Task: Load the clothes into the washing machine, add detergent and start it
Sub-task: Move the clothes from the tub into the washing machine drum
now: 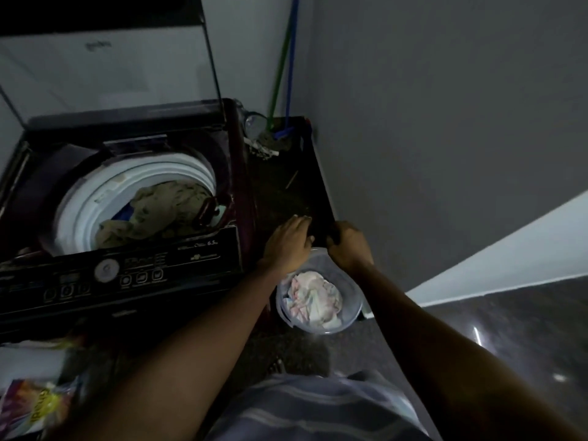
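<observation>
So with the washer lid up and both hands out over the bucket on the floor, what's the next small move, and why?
Probably lower both hands to the pale cloth in the clear bucket and lift it out. The left hand is open; the right hand seems to grip something dark I cannot identify. The washing machine stands open, its drum already holding olive clothes with room left.

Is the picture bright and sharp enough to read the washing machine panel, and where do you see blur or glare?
Head view: dim overall; the control panel text is too soft to read except "6.5". Head view: the packet at bottom left is smeared by blur. Head view: small glare streaks lie on the floor at right. Head view: the wide lens bends the wall edges.
</observation>
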Demonstrator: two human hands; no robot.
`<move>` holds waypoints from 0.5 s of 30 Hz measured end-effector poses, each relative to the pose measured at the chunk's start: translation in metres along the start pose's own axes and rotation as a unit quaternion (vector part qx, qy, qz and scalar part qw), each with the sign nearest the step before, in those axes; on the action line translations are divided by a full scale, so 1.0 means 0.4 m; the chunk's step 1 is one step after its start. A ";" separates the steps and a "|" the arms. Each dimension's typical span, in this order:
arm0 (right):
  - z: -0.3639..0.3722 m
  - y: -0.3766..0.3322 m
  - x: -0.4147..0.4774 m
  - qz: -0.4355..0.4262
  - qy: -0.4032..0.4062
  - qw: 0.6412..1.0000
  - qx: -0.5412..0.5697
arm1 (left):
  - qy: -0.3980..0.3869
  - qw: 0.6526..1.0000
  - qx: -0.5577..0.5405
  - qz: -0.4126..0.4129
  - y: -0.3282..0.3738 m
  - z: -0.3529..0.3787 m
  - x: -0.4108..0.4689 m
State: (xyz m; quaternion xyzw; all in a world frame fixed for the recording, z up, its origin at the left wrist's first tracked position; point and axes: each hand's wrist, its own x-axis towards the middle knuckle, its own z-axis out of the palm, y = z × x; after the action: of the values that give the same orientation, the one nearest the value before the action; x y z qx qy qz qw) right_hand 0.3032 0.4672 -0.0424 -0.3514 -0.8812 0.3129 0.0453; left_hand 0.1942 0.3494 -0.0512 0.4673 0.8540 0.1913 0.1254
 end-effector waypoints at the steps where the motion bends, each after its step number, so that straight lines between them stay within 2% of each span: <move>1: 0.001 0.014 -0.005 0.002 -0.003 1.000 0.007 | -0.006 1.000 -0.006 -0.002 0.000 0.012 -0.004; 7: -0.005 0.118 -0.035 0.007 -0.034 0.999 -0.032 | -0.017 0.999 -0.032 -0.027 0.013 0.117 -0.029; 15: -0.014 0.269 -0.043 -0.045 -0.108 0.991 -0.062 | 0.007 0.987 -0.095 -0.133 0.078 0.257 -0.106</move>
State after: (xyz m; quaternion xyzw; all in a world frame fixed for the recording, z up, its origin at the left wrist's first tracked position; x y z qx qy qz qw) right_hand 0.3814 0.5190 -0.0980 -0.2781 -0.9135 0.2913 -0.0579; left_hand 0.2807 0.3503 -0.1280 0.3342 0.8873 0.2565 0.1876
